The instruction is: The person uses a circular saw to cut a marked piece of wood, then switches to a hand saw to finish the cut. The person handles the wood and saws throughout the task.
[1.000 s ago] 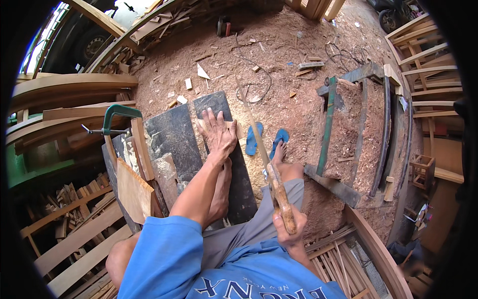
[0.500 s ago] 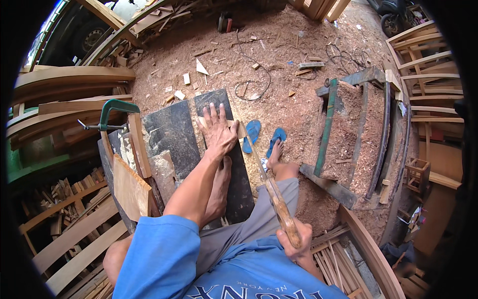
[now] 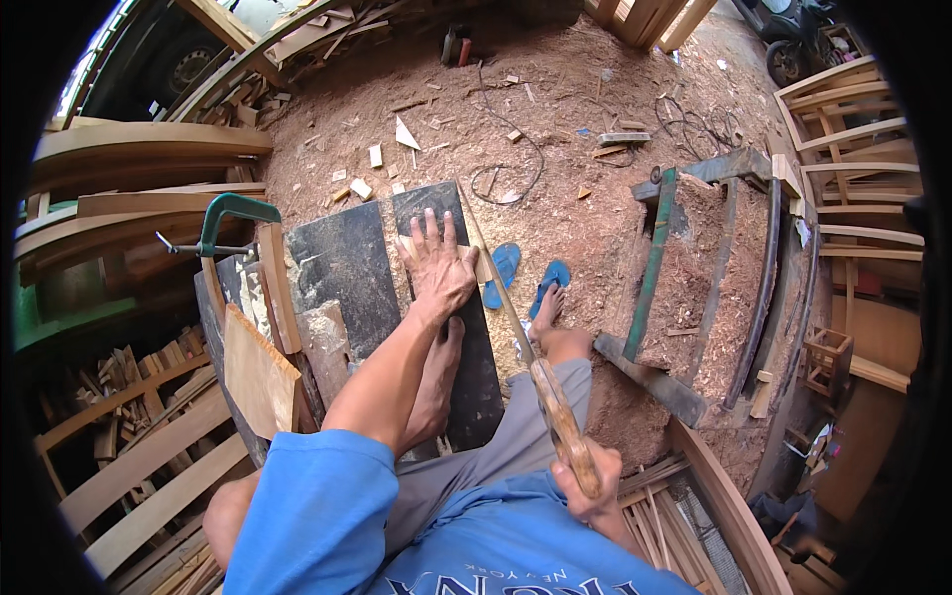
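My left hand (image 3: 440, 270) lies with its fingers stretched out on a small light wood piece (image 3: 485, 266), pressing it onto a black board (image 3: 474, 372). My left bare foot (image 3: 442, 392) also rests on that board. Closed around the wooden handle of a handsaw (image 3: 558, 416) is my right hand (image 3: 592, 484), low and near my body. From the handle, the saw's narrow blade slants up and left to the board's right edge, beside the wood piece. Whether its teeth are in the wood cannot be made out.
A green clamp (image 3: 226, 216) grips the bench's left end, near an upright wood panel (image 3: 260, 372). Blue flip-flops (image 3: 504, 273) lie on the sawdust-covered floor. To the right stands a metal-and-wood frame (image 3: 650, 278) heaped with shavings. Stacked curved boards (image 3: 149, 149) line the left.
The whole view has shifted slightly. Both hands keep nearly the same places, the left on the wood piece and the right on the saw handle; any saw movement is very small.
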`<state>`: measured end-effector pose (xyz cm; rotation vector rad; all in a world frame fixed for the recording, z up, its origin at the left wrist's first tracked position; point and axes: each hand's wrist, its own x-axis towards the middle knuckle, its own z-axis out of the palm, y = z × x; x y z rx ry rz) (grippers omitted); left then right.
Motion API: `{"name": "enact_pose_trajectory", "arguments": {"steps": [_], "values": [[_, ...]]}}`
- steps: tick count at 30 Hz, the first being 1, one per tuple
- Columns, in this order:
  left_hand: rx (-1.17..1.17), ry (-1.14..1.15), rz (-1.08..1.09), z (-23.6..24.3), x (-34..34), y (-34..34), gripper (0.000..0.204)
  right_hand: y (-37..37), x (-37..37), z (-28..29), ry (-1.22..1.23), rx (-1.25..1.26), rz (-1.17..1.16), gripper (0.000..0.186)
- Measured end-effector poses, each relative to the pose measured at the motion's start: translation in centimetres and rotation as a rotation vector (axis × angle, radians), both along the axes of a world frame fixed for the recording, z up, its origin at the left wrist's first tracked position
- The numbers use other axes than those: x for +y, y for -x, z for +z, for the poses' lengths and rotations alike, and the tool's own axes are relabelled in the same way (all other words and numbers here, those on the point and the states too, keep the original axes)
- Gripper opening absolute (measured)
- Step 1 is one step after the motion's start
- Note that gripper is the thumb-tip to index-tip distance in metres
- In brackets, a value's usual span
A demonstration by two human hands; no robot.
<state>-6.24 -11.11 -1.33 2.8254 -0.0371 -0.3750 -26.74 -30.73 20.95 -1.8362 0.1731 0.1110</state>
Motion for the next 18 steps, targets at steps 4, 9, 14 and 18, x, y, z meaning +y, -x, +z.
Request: {"name": "enact_pose_trajectory", "arguments": {"steps": [4,9,14,18], "values": [[0.044,-0.012,-0.012,0.0,0.1,-0.2,0.081,0.6,-0.1,-0.4,0.074,0.13,-0.042,0.019],[0.085,0.0,-0.009,0.5,0.2,-0.3,0.078,-0.9,-0.8,-1.6,0.039,-0.093,-0.122,0.021],[0.065,-0.024,0.005,0.7,0.0,-0.4,0.078,-0.3,-1.3,-2.5,-0.002,0.052,-0.159,0.015],[0.042,-0.03,0.012,0.7,-0.2,-0.2,0.08,0.8,-0.6,-3.2,-0.009,0.086,-0.094,0.016]]}}
